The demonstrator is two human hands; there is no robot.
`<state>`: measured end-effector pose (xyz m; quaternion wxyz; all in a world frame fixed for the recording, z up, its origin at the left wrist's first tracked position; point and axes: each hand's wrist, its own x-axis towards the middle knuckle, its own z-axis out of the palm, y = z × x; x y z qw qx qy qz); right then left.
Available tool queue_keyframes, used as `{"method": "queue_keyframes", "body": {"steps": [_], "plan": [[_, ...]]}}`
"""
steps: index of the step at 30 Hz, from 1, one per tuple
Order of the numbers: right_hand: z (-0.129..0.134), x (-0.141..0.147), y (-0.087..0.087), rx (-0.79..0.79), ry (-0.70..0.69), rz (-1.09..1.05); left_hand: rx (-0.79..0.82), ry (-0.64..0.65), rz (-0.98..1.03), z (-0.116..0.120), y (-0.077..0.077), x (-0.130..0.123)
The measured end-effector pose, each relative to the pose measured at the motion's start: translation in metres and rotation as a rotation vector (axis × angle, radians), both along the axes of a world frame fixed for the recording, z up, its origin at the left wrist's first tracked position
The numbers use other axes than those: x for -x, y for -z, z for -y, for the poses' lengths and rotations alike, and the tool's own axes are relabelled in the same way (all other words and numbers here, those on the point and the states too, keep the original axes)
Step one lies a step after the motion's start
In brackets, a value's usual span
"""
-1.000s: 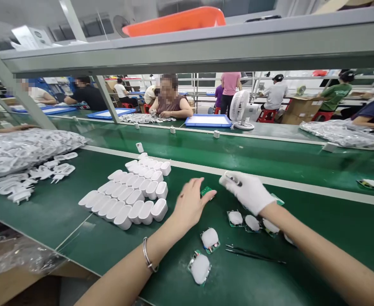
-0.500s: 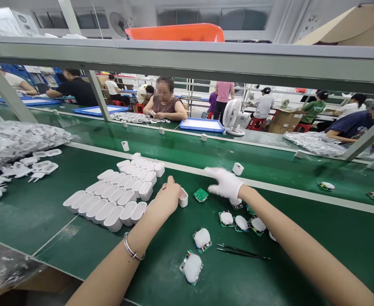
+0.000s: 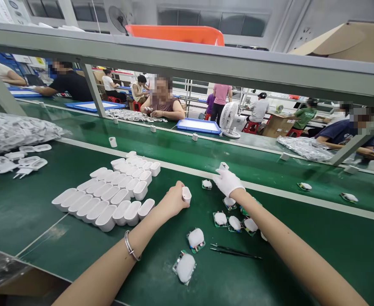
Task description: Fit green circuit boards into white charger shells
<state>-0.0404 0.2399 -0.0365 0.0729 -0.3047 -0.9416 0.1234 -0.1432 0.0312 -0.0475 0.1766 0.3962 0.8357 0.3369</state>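
Since half a second ago the left hand (image 3: 175, 199) has moved right with a white cup (image 3: 187, 195), and the loose circuit board (image 3: 206, 184) between the hands now shows a white pad where a green face showed. The bare left hand grasps that cup with its mouth upward, just right of the rows of white cups (image 3: 107, 191). The right hand (image 3: 228, 183), in a white glove, reaches out with its fingers slightly bent; I cannot tell whether it grips anything. A filled cup (image 3: 224, 166) stands just beyond its fingers, and the circuit board lies just left of them, apart from the cup in the left hand. More padded boards (image 3: 234, 224) sit below the right wrist, with two padded boards (image 3: 195, 239) nearer and black tweezers (image 3: 236, 251) to their right on the green tabletop (image 3: 151, 263). Far left are white plug parts (image 3: 29, 163) and a bag of parts (image 3: 14, 131). Beyond stand a fan (image 3: 229, 118) and a seated person (image 3: 168, 108); an orange bin (image 3: 175, 35) tops the shelf (image 3: 174, 61).
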Motion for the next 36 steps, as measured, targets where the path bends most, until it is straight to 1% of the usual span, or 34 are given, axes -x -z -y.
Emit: {"method": "queue_keyframes", "body": {"steps": [3, 7, 12, 15, 19, 25, 27, 29, 32, 36], "plan": [[0.009, 0.004, 0.009, 0.022, -0.029, 0.030, -0.066, -0.044, 0.031, -0.008, 0.009, -0.001], [0.025, 0.015, 0.017, 0.031, -0.079, 0.035, -0.124, -0.080, 0.054, -0.010, 0.015, -0.001], [0.029, 0.011, 0.013, 0.098, -0.291, 0.016, -0.145, -0.107, 0.058, -0.009, 0.017, -0.001], [0.028, 0.008, 0.012, 0.112, -0.350, 0.020, -0.150, -0.114, 0.058, -0.010, 0.018, -0.001], [0.025, 0.007, 0.013, 0.139, -0.395, 0.039, -0.170, -0.110, 0.066, -0.010, 0.019, -0.001], [0.020, -0.002, 0.017, 0.226, -0.402, 0.061, -0.230, -0.087, 0.081, -0.013, 0.024, -0.001], [0.021, -0.004, 0.018, 0.266, -0.387, 0.079, -0.240, -0.095, 0.088, -0.014, 0.027, 0.000], [0.023, -0.006, 0.017, 0.273, -0.356, 0.064, -0.253, -0.103, 0.088, -0.015, 0.029, 0.001], [0.030, -0.014, 0.010, 0.217, -0.302, -0.027, -0.277, -0.103, 0.064, -0.015, 0.029, -0.002], [0.043, -0.041, -0.005, 0.153, -0.223, -0.177, -0.298, -0.066, -0.004, -0.013, 0.025, -0.017]]}}
